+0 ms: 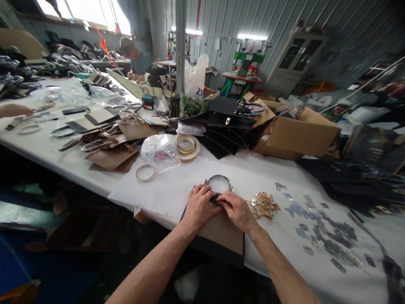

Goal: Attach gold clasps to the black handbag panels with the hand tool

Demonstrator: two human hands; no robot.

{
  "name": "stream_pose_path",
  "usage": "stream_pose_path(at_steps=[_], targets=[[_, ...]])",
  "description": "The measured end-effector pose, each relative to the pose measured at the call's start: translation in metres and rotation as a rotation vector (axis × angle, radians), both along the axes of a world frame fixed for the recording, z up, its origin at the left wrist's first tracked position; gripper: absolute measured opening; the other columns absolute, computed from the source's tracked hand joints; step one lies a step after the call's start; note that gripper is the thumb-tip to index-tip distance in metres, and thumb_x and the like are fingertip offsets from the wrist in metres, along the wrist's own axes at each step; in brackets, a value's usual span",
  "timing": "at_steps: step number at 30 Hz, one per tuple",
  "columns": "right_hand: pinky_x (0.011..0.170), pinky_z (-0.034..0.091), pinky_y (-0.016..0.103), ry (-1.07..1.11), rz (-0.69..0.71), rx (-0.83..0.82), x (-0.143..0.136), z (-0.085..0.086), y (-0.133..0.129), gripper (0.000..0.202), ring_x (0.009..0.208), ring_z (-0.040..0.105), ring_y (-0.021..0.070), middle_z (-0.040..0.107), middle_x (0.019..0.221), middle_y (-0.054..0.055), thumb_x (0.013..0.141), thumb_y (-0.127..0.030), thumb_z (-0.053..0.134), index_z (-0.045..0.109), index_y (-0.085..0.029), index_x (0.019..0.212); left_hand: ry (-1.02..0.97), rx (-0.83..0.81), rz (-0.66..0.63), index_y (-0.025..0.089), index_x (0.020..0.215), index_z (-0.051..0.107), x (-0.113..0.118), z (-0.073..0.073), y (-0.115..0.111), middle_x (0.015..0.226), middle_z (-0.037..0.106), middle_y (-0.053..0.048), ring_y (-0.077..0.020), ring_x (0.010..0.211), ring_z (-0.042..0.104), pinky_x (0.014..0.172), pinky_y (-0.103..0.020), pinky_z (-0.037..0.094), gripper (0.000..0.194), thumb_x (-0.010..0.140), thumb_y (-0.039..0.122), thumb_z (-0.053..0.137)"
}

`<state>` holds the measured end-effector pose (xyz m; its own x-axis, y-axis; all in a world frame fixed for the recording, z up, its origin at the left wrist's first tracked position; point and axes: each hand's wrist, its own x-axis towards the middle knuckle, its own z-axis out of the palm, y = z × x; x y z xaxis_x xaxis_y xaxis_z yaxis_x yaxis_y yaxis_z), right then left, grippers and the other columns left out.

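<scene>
On the table's front edge lies a bag panel, brown with black borders and partly overhanging. A curved handle wrapped in clear plastic, with gold-coloured ends, is attached at its far side. My left hand grips the panel's upper part, fingers bent over the dark strip below the handle. From the other side my right hand pinches the same strip. The fingers cover much of that edge; anything small between them is hidden. Close to my right hand is a pile of gold-coloured metal fittings.
Flat metal plates are scattered at right. Left of the panel lie a tape ring, a plastic bag and tape rolls. Black bag pieces and a cardboard box stand behind. Another person's hand is far left.
</scene>
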<state>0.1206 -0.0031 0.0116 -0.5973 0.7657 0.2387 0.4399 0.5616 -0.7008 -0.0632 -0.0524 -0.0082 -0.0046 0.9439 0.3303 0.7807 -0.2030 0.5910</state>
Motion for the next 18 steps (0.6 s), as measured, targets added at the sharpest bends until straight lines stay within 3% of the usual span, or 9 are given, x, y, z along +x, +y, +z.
stream_pose_path(at_steps=[7, 18], targets=[[0.088, 0.058, 0.037, -0.009, -0.01, 0.098, 0.002, -0.008, -0.012, 0.028, 0.095, 0.069, 0.0226, 0.071, 0.102, 0.007, 0.105, -0.03, 0.046, 0.074, -0.026, 0.107, 0.004, -0.013, 0.0, 0.027, 0.115, 0.073, 0.001, 0.002, -0.002, 0.134, 0.068, -0.006, -0.0324, 0.133, 0.051, 0.112, -0.05, 0.043, 0.046, 0.073, 0.036, 0.089], [0.086, 0.058, 0.036, -0.005, -0.154, 0.073, -0.006, 0.0, -0.009, 0.022, 0.091, 0.069, 0.0224, 0.071, 0.099, 0.006, 0.096, -0.02, 0.057, 0.077, -0.025, 0.104, 0.006, 0.045, 0.03, 0.026, 0.115, 0.07, 0.002, -0.001, -0.001, 0.131, 0.069, -0.004, -0.0298, 0.131, 0.052, 0.11, -0.048, 0.044, 0.041, 0.077, 0.034, 0.086]])
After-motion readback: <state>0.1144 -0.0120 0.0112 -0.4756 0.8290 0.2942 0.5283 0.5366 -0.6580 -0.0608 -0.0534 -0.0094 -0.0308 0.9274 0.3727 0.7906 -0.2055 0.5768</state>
